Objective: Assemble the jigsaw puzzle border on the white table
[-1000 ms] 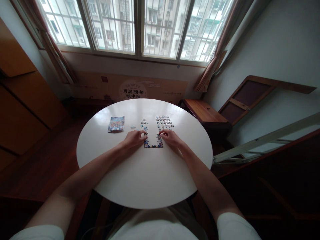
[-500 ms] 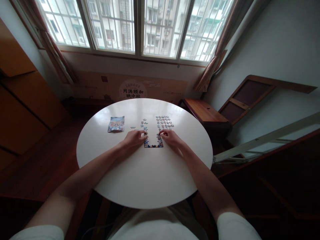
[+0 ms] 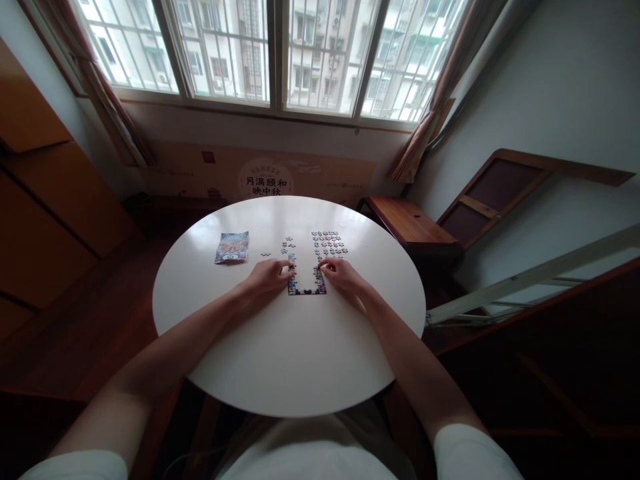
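On the round white table lies a partly joined jigsaw puzzle (image 3: 307, 291), a U-shaped border with its open end away from me. My left hand (image 3: 271, 273) is closed at the border's left side, thumb and fingertips on its pieces. At the right side, my right hand (image 3: 339, 272) pinches the border's edge between thumb and forefinger. The fingers hide which pieces they touch. Loose jigsaw pieces (image 3: 330, 241) lie in rows beyond my right hand. Several more loose pieces (image 3: 287, 245) are scattered beyond my left hand.
A printed picture sheet or packet (image 3: 232, 247) lies left on the white table (image 3: 280, 360). Behind the table's right side stands a wooden bench (image 3: 410, 223). A barred window (image 3: 270, 53) is ahead, and a wooden cabinet (image 3: 55, 213) stands at the left.
Almost nothing differs. Both hands stay at the two sides of the puzzle border, with at most a slight shift of the fingers.
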The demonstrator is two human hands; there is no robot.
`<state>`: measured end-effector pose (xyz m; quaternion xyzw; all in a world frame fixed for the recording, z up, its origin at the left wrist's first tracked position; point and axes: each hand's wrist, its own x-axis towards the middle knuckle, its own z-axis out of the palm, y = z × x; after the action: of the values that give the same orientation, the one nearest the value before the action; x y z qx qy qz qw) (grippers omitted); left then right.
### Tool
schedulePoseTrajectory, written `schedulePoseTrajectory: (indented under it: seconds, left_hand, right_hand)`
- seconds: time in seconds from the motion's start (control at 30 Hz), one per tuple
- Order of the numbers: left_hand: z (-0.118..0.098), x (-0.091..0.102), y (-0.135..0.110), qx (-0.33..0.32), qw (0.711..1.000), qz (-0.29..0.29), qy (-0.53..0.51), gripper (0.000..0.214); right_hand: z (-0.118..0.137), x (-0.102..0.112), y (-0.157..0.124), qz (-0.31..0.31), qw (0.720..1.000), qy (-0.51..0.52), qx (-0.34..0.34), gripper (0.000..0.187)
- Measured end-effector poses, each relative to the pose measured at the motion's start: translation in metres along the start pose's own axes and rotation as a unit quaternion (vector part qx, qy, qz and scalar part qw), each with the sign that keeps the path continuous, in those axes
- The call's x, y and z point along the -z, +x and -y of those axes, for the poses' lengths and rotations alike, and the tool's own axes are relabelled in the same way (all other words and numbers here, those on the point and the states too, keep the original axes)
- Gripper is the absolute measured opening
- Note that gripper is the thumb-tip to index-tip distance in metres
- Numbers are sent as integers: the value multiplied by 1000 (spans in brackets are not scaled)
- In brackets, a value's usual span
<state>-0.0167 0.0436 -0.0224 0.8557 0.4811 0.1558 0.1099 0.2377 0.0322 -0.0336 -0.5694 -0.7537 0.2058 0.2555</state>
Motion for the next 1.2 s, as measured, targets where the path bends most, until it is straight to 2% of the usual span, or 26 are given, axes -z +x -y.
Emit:
schedulePoseTrajectory:
  seconds: [1.2]
  left_hand:
    - [3,1,1,0,1000,13,-10,47]
  right_hand:
    - [8,3,-3,-1,1000,-11,-15,24]
